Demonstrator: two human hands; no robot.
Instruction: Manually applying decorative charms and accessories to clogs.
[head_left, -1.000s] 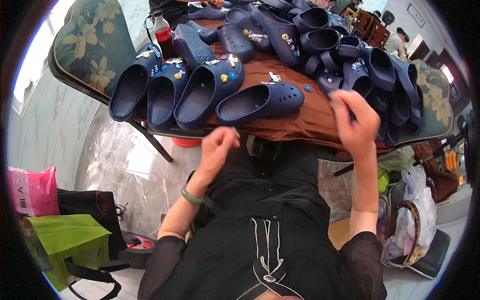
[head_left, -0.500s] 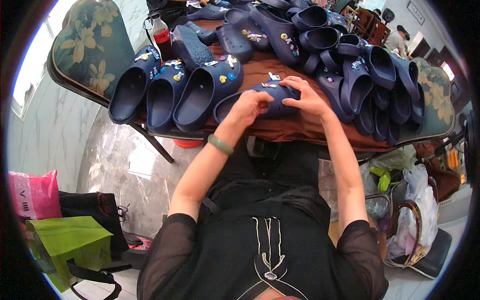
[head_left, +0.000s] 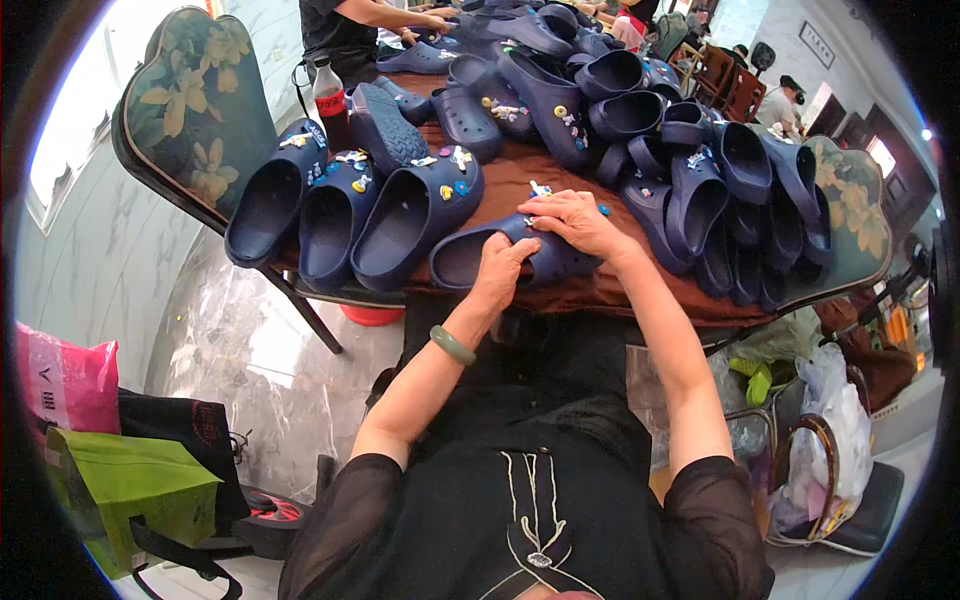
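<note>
Two hands now grip one navy clog [head_left: 520, 258] — left hand [head_left: 497, 272] moved to its heel, right hand [head_left: 572, 218] pressing its toe — steadied for charm-fitting.

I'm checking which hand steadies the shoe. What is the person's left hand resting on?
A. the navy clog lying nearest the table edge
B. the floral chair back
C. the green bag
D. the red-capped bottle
A: the left hand grips the near navy clog, with the right hand on its top.
</note>
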